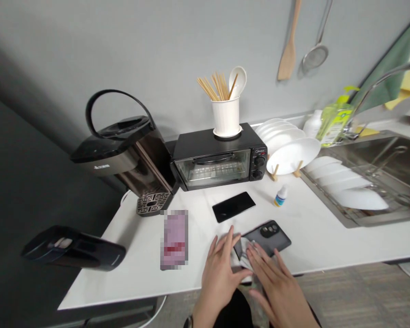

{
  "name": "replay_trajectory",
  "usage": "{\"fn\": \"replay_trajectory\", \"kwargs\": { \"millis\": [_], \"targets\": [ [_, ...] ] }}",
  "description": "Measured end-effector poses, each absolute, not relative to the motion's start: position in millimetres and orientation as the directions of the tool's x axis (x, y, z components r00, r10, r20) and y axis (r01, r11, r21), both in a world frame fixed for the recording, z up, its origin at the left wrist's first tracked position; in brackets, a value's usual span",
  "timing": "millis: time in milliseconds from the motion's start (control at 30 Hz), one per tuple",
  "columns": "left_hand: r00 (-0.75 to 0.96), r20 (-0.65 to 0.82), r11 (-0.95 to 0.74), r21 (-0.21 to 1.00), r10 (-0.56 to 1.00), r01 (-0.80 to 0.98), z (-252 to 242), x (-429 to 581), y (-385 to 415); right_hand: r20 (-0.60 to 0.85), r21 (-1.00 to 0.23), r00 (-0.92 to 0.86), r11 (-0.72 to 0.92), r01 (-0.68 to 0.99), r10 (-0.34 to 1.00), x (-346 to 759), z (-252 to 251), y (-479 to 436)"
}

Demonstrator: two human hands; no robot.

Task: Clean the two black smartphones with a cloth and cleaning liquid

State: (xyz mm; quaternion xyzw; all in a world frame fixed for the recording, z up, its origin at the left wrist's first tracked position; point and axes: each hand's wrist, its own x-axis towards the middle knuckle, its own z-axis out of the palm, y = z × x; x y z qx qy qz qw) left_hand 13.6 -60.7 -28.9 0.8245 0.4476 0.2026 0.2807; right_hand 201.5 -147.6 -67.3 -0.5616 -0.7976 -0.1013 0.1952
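A dark grey phone [264, 237] lies back up near the counter's front edge, its round camera ring at the upper right. A crumpled white cloth [244, 255], perhaps a tissue, covers its left end. My right hand [276, 282] presses the cloth onto the phone with its fingers stretched out together. At the left end, my left hand [222, 269] has its fingers spread, and its thumb reaches toward the cloth; whether it grips the phone's edge is hidden. Behind them rests a black phone [234, 206], screen up. To the right stands a small white-capped bottle [280, 196] with a blue and yellow label.
A blurred pink item [175, 239] lies left of my hands. Behind are a black drink machine [123, 150], a toaster oven [218, 166] carrying a white utensil cup [226, 116], and racked plates [294, 155]. A sink [348, 218] is at right, a dark bin [75, 248] at left.
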Motion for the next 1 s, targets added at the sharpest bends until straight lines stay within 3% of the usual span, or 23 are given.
{"fn": "replay_trajectory", "kwargs": {
  "millis": [133, 200, 433, 567, 700, 900, 1000],
  "targets": [
    [0.511, 0.067, -0.421, 0.664, 0.857, 0.618, -24.8, 17.3, -59.8, 0.45, -0.08, -0.084, 0.135, 0.988, 0.889, 253.3, -68.4, -140.1],
    [0.505, 0.064, -0.414, 0.666, 0.861, 0.621, -25.6, 17.3, -59.5, 0.465, -0.102, -0.049, 0.108, 0.989, 0.884, 246.6, -65.2, -125.6],
    [0.537, 0.076, -0.449, 0.653, 0.84, 0.61, -29.8, 14.0, -60.5, 0.4, -0.087, -0.33, 0.394, 0.915, 0.855, 181.0, -57.6, -131.1],
    [0.504, 0.045, -0.401, 0.669, 0.863, 0.626, -24.7, 17.8, -60.1, 0.425, -0.057, -0.207, 0.254, 0.965, 0.881, 239.0, -64.8, -143.6],
    [0.508, 0.052, -0.409, 0.666, 0.86, 0.624, -25.1, 19.8, -58.4, 0.46, -0.118, -0.041, 0.107, 0.987, 0.887, 246.1, -67.9, -130.9],
    [0.553, 0.062, -0.461, 0.632, 0.831, 0.623, -27.8, 18.1, -57.1, 0.398, -0.091, -0.314, 0.378, 0.921, 0.862, 192.0, -59.4, -124.3],
    [0.525, 0.065, -0.437, 0.646, 0.848, 0.626, -24.6, 19.7, -58.6, 0.427, -0.06, -0.259, 0.313, 0.948, 0.866, 226.7, -61.2, -122.1]
  ]
}}
